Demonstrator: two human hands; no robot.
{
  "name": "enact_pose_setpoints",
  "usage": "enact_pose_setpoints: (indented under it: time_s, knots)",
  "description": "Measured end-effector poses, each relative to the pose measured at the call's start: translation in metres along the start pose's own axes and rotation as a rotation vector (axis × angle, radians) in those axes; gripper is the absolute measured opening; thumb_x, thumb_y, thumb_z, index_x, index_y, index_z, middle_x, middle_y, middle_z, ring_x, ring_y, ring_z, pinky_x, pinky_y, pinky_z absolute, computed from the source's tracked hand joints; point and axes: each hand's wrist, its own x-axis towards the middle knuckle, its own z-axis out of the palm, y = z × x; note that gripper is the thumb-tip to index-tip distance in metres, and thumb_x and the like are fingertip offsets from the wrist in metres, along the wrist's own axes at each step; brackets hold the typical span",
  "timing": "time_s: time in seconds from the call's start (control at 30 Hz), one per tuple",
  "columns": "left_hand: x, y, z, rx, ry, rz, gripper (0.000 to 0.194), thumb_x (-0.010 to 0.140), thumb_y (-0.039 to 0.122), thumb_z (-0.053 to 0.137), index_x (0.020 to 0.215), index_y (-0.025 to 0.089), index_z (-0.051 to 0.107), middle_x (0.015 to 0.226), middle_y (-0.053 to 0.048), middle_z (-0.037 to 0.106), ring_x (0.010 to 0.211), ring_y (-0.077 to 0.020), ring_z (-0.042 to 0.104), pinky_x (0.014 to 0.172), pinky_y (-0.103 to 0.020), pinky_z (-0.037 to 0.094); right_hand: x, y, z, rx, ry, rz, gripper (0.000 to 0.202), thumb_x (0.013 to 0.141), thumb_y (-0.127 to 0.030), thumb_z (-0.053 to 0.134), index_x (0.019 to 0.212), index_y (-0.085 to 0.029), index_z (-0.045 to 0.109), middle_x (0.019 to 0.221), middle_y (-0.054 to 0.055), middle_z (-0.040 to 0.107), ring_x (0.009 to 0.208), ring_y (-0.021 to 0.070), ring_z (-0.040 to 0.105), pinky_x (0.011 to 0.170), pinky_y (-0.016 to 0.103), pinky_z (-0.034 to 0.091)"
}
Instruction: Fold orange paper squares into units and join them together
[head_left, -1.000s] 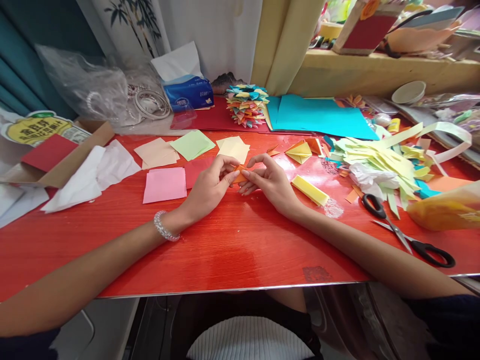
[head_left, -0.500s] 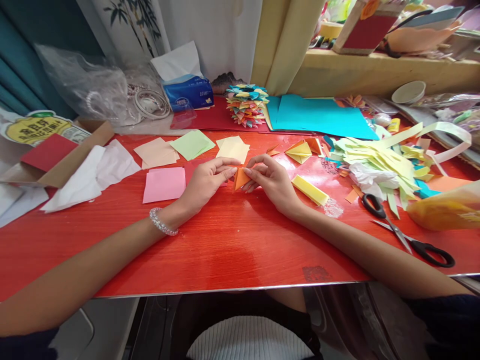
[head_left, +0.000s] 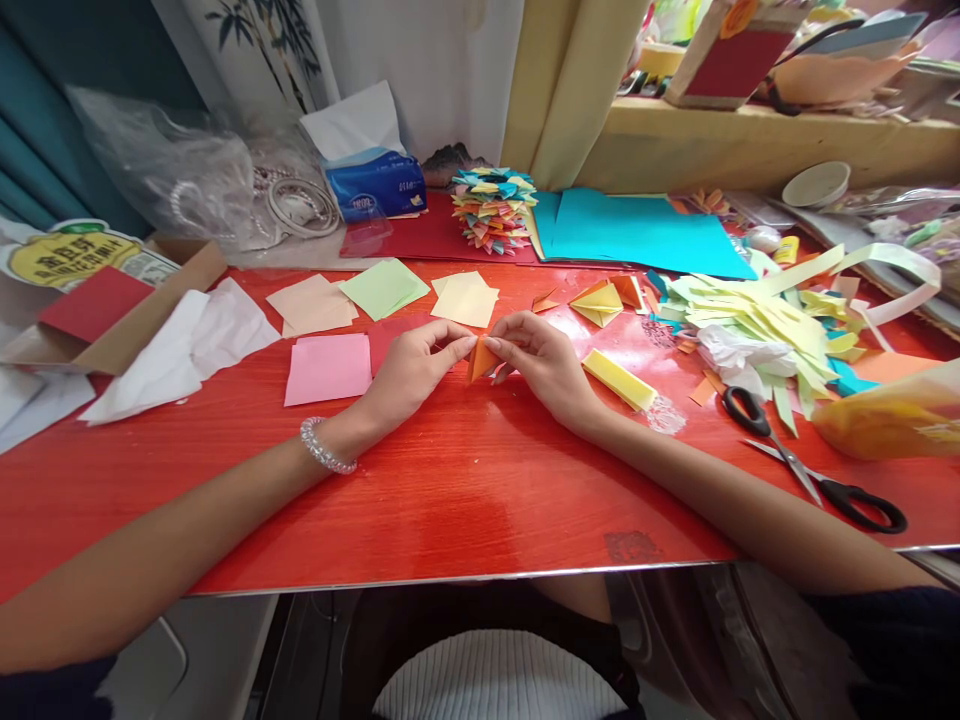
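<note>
A small folded orange paper [head_left: 478, 362] is pinched between both hands, just above the red table [head_left: 450, 500]. My left hand [head_left: 420, 372] grips its upper left side with thumb and fingers, and my right hand [head_left: 546, 368] holds the right side the same way. Left of my left hand lie pink paper squares [head_left: 328, 369]. Behind are peach [head_left: 313, 305], green [head_left: 385, 289] and cream squares [head_left: 465, 300]. A folded yellow and orange piece [head_left: 598, 303] and a yellow strip [head_left: 620, 379] are near my right hand.
Black-handled scissors [head_left: 799, 470] lie at the right, by a heap of paper strips [head_left: 750, 320]. A multicoloured paper stack [head_left: 493, 210], blue sheets [head_left: 645, 232] and a tissue pack [head_left: 377, 188] stand at the back. An open cardboard box [head_left: 161, 300] is at the left.
My left fingertips have shifted slightly right, closer to the right hand's. The orange paper looks narrower and turned a little. Both hands still hold it.
</note>
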Motion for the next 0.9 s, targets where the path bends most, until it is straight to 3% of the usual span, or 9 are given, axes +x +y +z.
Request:
enact_pose_setpoints:
  time_s: [0.2,0.37,0.57,0.67,0.9]
  knots:
    - [0.000,0.002,-0.001,0.063,-0.004,-0.012,0.020,0.086,0.033,0.054,0.079,0.016,0.063,0.075,0.000,0.060,0.071,-0.0121,0.051,0.068,-0.025,0.038,-0.001,0.001,0.000,-0.048,-0.007,0.029,0.024,0.082,-0.040,0.063,0.082,-0.018,0.054,0.073,0.000,0.063,0.060,0.0095,0.061,0.054,0.022,0.051]
    - [-0.004,0.002,0.000,0.178,-0.013,0.031,0.034,0.091,0.043,0.043,0.078,0.017,0.062,0.075,-0.001,0.060,0.073,-0.0140,0.053,0.068,-0.027,0.038,-0.001,0.000,0.001,-0.087,-0.022,0.070,0.026,0.083,-0.042,0.060,0.080,-0.016,0.058,0.064,0.000,0.062,0.055,0.0104,0.061,0.052,0.023,0.051]
    - [-0.007,0.002,0.005,0.469,-0.045,0.156,0.023,0.087,0.039,0.054,0.080,0.017,0.061,0.079,-0.001,0.061,0.068,-0.0131,0.050,0.065,-0.028,0.038,-0.002,-0.003,0.000,-0.134,0.000,0.069,0.032,0.083,-0.048,0.058,0.075,-0.017,0.057,0.062,0.000,0.060,0.054,0.0103,0.060,0.052,0.023,0.049]
    - [-0.007,0.001,0.006,0.570,-0.060,0.171,0.027,0.085,0.042,0.056,0.077,0.017,0.056,0.075,-0.001,0.057,0.067,-0.0138,0.048,0.063,-0.028,0.037,-0.003,-0.004,0.000,-0.197,0.008,0.072,0.033,0.084,-0.048,0.057,0.075,-0.017,0.057,0.061,0.000,0.060,0.054,0.0107,0.058,0.052,0.024,0.048]
    - [-0.007,0.001,0.009,0.563,-0.120,0.118,0.018,0.093,0.029,0.043,0.079,0.019,0.050,0.074,-0.001,0.056,0.070,-0.0149,0.052,0.065,-0.029,0.038,-0.004,-0.006,0.002,-0.216,0.002,0.113,0.038,0.085,-0.053,0.053,0.074,-0.017,0.054,0.056,0.000,0.060,0.049,0.0093,0.056,0.049,0.022,0.046]
